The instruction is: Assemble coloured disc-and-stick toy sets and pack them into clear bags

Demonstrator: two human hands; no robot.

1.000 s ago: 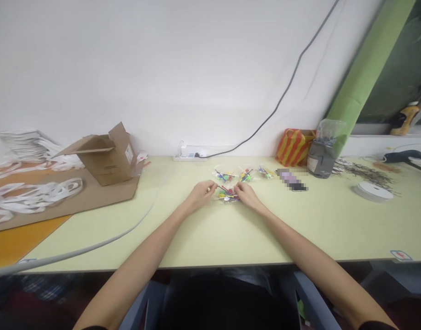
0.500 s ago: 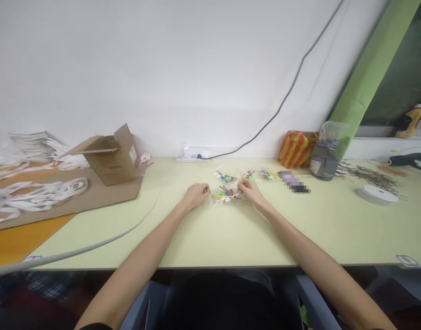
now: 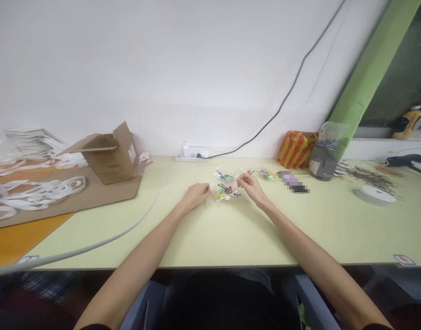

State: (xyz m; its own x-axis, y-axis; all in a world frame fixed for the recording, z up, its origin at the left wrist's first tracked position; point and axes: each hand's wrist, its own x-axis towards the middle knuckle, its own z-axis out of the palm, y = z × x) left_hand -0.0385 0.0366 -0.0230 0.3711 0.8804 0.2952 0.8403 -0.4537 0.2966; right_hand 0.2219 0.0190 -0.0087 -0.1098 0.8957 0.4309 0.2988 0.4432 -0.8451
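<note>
Table (image 3: 162, 238), pale yellow; cardboard box (image 3: 111, 156) at far left. Clear packet (image 3: 226, 193) of colored pieces, lying between the hands. Left hand (image 3: 196, 195), loosely curled, just beside it. Right hand (image 3: 251, 188), fingertips pinched; anything held cannot be told. Risk: a careless brush could knock the packet into the neighboring packets (image 3: 224, 174).

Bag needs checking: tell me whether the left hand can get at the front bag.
Probably yes: the left hand sits just beside the front bag of coloured pieces, and nothing appears to stand between them.
</note>
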